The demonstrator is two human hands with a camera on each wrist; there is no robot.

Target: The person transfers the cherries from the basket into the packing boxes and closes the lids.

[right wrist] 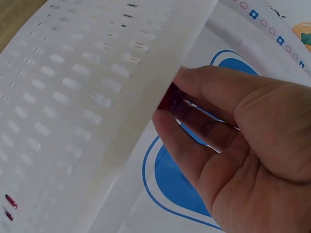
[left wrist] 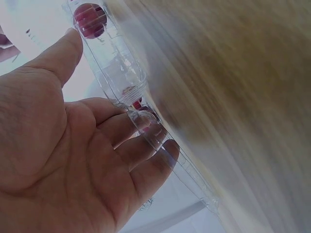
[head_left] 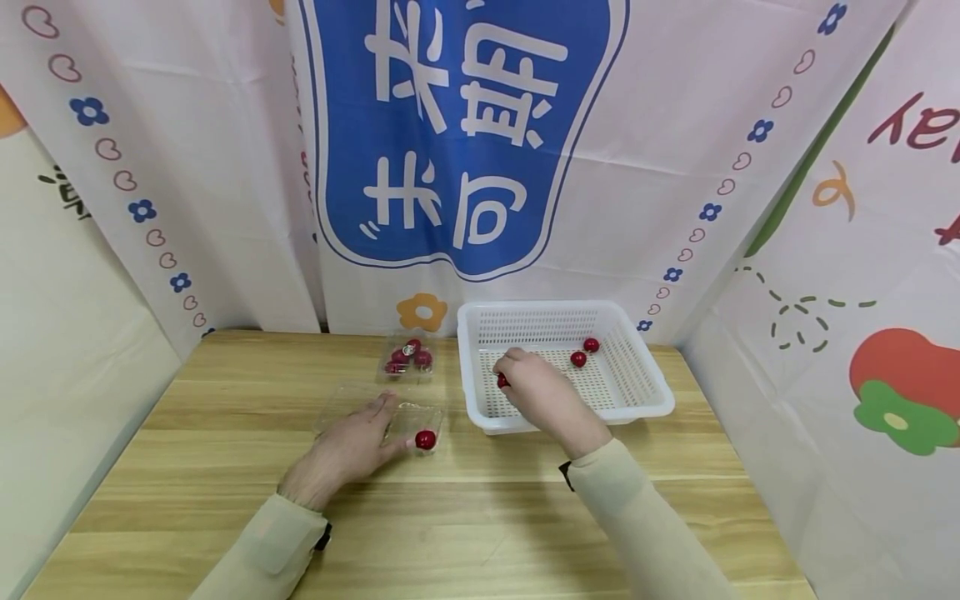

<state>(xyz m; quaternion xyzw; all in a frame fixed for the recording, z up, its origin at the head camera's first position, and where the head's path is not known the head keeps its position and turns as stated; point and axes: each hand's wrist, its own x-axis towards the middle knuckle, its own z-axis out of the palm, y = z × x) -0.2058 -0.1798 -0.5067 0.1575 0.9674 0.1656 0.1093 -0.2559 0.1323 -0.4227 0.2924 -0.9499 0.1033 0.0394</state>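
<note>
Head view: the right hand [head_left: 546, 396] pinches a red fruit [head_left: 502, 382] inside the white basket [head_left: 469, 367], two loose fruits [head_left: 578, 359] lying farther right; another fruit [head_left: 425, 439] sits in the clear box [head_left: 412, 416] beside the left hand [head_left: 352, 446]. Left wrist view: that hand's spread fingers rest against the box. Right wrist view: thumb and fingertips clasp the fruit near the basket's wall. From where I stand, it looks like picking for boxing; next calls for lifting over the rim.

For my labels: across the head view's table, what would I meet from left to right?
Left hand, red fruit near its thumb, basket's left wall, red fruit pinched by right hand, two loose red fruits.
</note>
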